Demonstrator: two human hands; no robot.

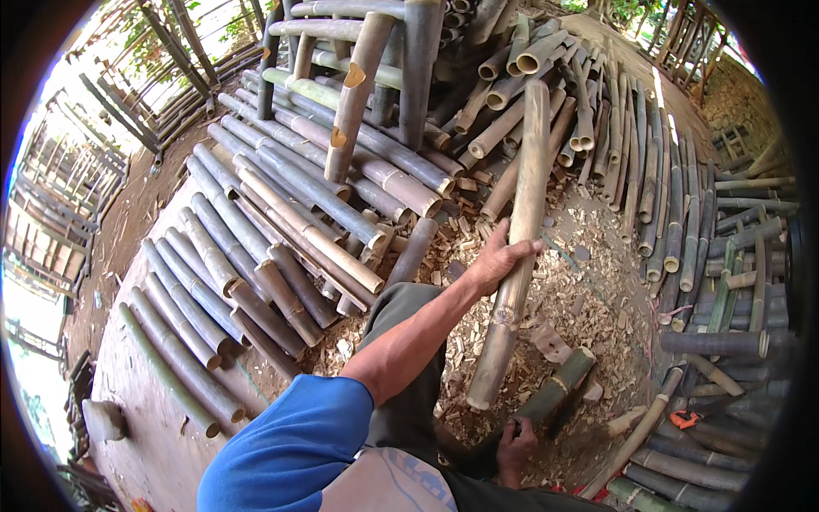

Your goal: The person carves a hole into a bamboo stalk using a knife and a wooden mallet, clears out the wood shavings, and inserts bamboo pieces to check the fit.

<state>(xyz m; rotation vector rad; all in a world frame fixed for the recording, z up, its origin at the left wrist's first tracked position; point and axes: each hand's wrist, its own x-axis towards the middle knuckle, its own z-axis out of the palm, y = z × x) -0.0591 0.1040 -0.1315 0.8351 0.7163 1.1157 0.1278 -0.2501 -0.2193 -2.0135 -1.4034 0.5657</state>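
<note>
My left hand (498,258) is wrapped round a long, pale brown bamboo pole (522,205), its fingers on the side of the shaft. The pole slants up and away, its near end over the wood chips (461,341). Low in the head view, my right hand (517,445) is closed with curled fingers. What it grips, if anything, is too dark and small to make out. Just beside it lies a thick, dark green bamboo length (554,388), partly in shadow between my legs.
Cut bamboo poles (281,222) lie in rows to the left, below a bamboo frame (357,85). More stacked poles (657,188) line the right. An orange tool (684,419) sits on poles at the lower right. A wood block (551,343) rests among the chips.
</note>
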